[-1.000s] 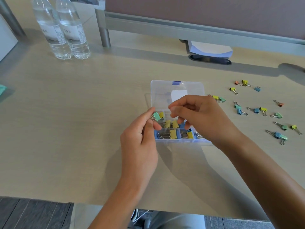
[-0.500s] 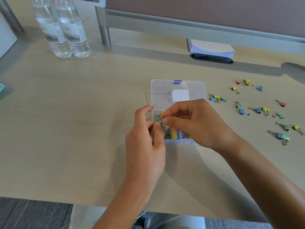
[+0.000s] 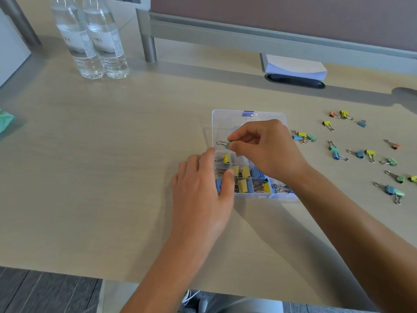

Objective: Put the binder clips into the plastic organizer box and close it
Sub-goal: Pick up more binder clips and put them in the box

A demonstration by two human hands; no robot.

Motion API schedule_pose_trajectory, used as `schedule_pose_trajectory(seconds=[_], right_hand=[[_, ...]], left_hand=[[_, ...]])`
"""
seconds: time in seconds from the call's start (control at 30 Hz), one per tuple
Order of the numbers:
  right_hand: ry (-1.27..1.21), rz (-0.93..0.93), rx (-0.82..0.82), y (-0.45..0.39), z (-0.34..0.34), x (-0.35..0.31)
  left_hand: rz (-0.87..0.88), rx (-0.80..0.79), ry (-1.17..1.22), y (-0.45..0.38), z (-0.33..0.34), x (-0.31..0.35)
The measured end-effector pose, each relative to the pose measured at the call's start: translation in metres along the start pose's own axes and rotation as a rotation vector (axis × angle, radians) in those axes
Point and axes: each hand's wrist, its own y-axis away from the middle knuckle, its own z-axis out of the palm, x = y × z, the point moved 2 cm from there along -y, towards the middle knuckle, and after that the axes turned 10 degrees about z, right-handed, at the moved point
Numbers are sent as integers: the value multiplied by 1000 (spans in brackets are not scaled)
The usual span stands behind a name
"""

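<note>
A clear plastic organizer box (image 3: 248,195) lies open on the desk, its lid (image 3: 225,123) folded back with a blue latch at the far edge. Yellow and blue binder clips fill several of its compartments. My right hand (image 3: 268,150) pinches a green binder clip (image 3: 228,144) above the box's far left compartment. My left hand (image 3: 203,190) rests with relaxed fingers against the box's left side, thumb over the near compartments. Several loose binder clips (image 3: 361,153) in yellow, blue, green and orange lie scattered on the desk to the right.
Two water bottles (image 3: 90,41) stand at the back left. A white notepad (image 3: 295,66) sits above a black cable slot (image 3: 295,81) at the back. A green object (image 3: 5,120) pokes in at the left edge. The desk's front edge runs below my forearms.
The green clip passed from my left hand to my right hand, which lifted it toward the box's far left compartment. My left hand let go and settled against the box's left side.
</note>
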Motion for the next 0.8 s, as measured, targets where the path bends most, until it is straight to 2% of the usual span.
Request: schedule_pose_trajectory(seconds=[0.3,0.8], right_hand=[[162,-53,-20,-5,4,-2],[185,-23,-55,-6,5,-4]], left_hand=[[62,-108,-71,1,13,-4],[69,-111,-161,1,15,-7]])
